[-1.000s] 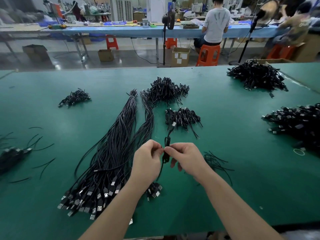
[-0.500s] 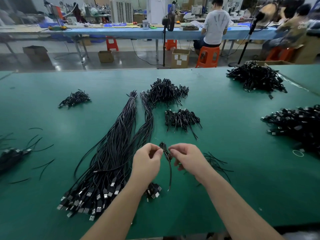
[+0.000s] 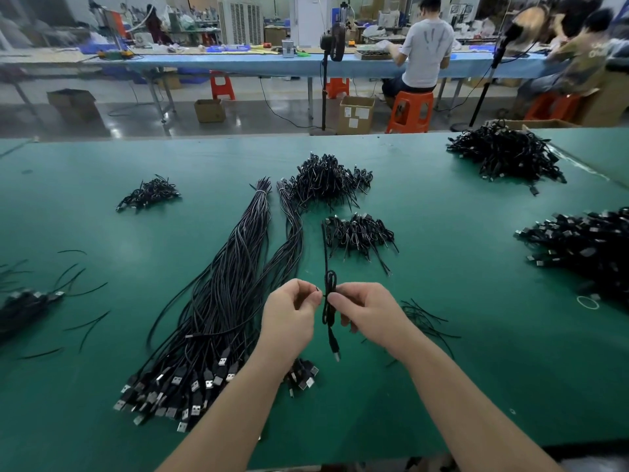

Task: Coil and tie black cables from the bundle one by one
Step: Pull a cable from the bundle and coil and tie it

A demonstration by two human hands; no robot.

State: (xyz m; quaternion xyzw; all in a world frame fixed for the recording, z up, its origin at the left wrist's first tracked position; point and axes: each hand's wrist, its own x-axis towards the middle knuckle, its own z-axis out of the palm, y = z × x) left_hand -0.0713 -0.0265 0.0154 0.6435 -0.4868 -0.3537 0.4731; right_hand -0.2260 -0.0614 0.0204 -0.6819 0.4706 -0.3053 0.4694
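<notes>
Both hands are raised over the near middle of the green table (image 3: 459, 335), facing each other with a coiled black cable (image 3: 329, 303) between them. The right hand (image 3: 369, 310) has its fingers curled and grips the coil at its waist, thumb and forefinger closed on it. The left hand (image 3: 289, 313) is also curled, its fingertips pinched together just beside the coil; what it pinches is too small to identify, though it appears to be a thin tie end. The coil stands upright. One loose strand runs from its top toward the far side, and a plug end (image 3: 335, 350) hangs below the hands.

The long cable bundle (image 3: 221, 301) lies on the table to the left of the hands, bound at its far end, with the USB plugs (image 3: 177, 390) fanned out at the near end. A second, thinner bundle (image 3: 292, 233) lies just to its right.

Heaps of coiled cables rest further off: a small heap (image 3: 357, 233) far of the hands, a larger heap (image 3: 326, 180) behind it, a minor heap (image 3: 149, 194) at far left, and two large heaps at right (image 3: 503, 155) (image 3: 585, 243). Loose thin ties (image 3: 422, 318) lie just right of the right hand.
</notes>
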